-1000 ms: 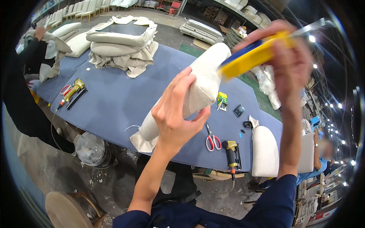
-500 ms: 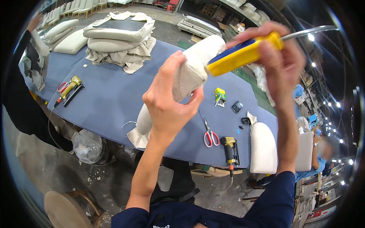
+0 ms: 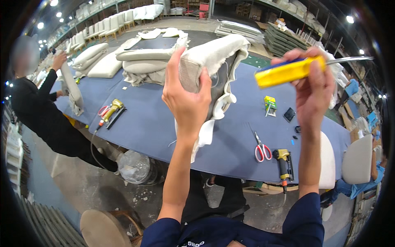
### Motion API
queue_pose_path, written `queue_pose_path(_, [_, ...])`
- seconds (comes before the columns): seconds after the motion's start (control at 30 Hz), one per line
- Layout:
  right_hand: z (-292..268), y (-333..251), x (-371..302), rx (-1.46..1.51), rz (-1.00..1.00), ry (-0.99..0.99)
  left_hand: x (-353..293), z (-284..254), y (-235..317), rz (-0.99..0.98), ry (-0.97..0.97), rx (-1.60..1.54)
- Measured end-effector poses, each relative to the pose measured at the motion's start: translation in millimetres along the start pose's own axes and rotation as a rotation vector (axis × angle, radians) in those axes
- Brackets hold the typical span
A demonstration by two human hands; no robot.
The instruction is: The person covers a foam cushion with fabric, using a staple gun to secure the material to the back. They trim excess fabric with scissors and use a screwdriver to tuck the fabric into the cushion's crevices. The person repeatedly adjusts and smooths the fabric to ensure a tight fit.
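My left hand grips a beige fabric-covered chair cushion by its corner, thumb on one side and fingers on the other. The cushion is raised on its side above the table. Its dark backing shows on the right, with loose fabric edges and a thread hanging from it. My right hand is closed round the yellow-and-blue handle of a screwdriver-like tool. Its long metal shaft points right, and the handle's butt faces the cushion, apart from it. The shaft's tip is too blurred to make out.
The blue-covered table bears scissors, a staple gun, a small green-yellow box and a phone-like dark object. Another staple gun lies left, near a co-worker. Cushions are piled behind; a bucket stands below.
The tool's handle has moved right, away from the cushion. The cushion has turned, so its dark backing now shows. My view has swung left, bringing the co-worker further into sight.
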State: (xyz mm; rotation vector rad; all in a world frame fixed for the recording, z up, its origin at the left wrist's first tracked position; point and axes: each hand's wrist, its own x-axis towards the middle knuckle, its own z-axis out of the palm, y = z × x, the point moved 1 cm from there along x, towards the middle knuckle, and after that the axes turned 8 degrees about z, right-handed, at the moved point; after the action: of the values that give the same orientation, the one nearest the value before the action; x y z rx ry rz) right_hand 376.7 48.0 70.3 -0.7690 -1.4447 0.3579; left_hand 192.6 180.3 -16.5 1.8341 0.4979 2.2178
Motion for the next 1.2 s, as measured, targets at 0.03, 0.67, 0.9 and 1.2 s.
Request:
queue_pose_path(0.03, [2, 9, -13, -0.030, 0.062, 0.046, 5, -3, -2, -0.041, -0.033, 0.004])
queue_pose_path(0.67, [70, 92, 0, 0.155, -0.339, 0.586, 47, -6, -53, 0.081, -0.183, -0.292])
queue_pose_path(0.9, [77, 82, -10, -0.187, -0.373, 0.511, 47, 4, -49, 0.022, -0.156, -0.321])
queue_pose_path(1.2, [34, 67, -16, -0.100, -0.445, 0.616, 49, 6, -44, 0.050, -0.305, -0.395])
